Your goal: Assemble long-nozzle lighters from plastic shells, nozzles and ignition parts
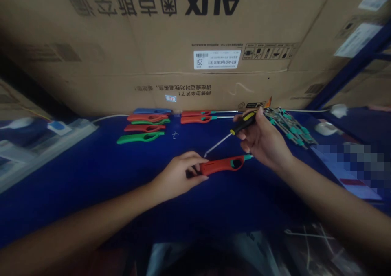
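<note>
My left hand [185, 172] is closed on the rear end of a red lighter [221, 165], the long-necked kind with a trigger opening and a teal collar at its right end. In my right hand [265, 137] is a screwdriver [244, 123] with a black and yellow handle. Its thin shaft slants down to the left, and the tip is close to the lighter's rear end; whether they touch I cannot tell. Behind, two red lighters [196, 119] with metal necks lie side by side. Red, green and blue lighter casings [142, 137] lie further left.
A bundle of metal rods with teal parts [290, 127] lies at the right, near a white roll [326, 128]. A large cardboard box [159, 36] stands upright along the back of the blue table [122, 178]. A white cable runs along its base. Clear plastic bags are at the front edge.
</note>
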### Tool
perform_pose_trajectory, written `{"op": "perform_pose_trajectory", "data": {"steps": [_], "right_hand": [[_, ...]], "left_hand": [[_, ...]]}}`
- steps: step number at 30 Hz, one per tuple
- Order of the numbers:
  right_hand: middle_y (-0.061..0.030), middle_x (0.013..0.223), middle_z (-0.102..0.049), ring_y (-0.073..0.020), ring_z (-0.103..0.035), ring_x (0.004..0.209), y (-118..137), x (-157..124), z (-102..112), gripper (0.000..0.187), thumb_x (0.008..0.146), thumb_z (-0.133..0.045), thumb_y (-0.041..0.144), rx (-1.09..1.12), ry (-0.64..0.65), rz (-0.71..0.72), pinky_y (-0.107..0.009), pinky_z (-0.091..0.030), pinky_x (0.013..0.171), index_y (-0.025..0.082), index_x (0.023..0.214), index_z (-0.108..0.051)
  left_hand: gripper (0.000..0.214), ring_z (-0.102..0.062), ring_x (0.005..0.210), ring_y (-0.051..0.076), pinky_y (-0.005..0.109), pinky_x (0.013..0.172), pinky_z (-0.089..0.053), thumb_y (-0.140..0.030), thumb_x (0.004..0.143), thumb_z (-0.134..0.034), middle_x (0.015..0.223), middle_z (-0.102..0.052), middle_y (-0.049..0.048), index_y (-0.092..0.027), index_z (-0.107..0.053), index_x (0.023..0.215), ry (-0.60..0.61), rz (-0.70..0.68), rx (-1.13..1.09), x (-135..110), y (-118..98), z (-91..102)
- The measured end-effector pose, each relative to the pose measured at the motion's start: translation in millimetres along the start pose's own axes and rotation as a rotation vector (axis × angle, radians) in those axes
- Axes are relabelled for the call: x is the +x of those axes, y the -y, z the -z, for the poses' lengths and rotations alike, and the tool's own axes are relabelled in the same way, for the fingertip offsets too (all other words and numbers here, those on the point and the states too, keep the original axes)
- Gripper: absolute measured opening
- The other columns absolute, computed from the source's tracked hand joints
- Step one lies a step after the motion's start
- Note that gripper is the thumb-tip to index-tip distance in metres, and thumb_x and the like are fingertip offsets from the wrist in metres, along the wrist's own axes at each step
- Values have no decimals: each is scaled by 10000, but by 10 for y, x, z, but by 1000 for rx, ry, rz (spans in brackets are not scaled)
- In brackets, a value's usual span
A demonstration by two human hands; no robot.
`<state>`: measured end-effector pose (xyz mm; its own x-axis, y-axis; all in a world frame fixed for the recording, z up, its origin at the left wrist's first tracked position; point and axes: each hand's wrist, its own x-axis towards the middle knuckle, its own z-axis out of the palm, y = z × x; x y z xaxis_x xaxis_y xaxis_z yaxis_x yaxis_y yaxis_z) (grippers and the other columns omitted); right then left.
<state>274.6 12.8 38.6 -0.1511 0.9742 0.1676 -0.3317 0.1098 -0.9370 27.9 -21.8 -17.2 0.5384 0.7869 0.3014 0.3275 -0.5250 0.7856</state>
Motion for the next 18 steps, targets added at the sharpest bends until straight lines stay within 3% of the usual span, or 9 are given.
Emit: {"op": "perform_pose_trajectory", "data": {"steps": [4,9,18], "right_hand": [[-11,994,-666,-96,-562,568,-25,-34,-34,391,917,-562,632,28,70,-58,-203,-494,366,252,990,-503],[-11,887,-678,-100,-563,551,-96,-6,-9,405,937,-511,648,6,40,-69,-216,-523,425,245,982,-509],[-11,835,-677,-104,-554,538,-214,40,14,374,927,-559,608,44,-21,-144,-227,-524,439,239,948,-504]], "left_hand": [[349,-652,792,108,224,691,-618,-179,824,-735,1057,-660,68,-171,-696,1170,4,-24,-2,4,-22,-3],[416,-646,810,116,239,699,-602,-209,830,-752,1124,-643,91,-173,-664,1235,14,-49,-33,-20,-50,6],[202,-636,724,110,231,636,-557,-244,892,-704,1009,-693,98,-147,-717,1069,-61,-46,-176,8,-98,35]]}}
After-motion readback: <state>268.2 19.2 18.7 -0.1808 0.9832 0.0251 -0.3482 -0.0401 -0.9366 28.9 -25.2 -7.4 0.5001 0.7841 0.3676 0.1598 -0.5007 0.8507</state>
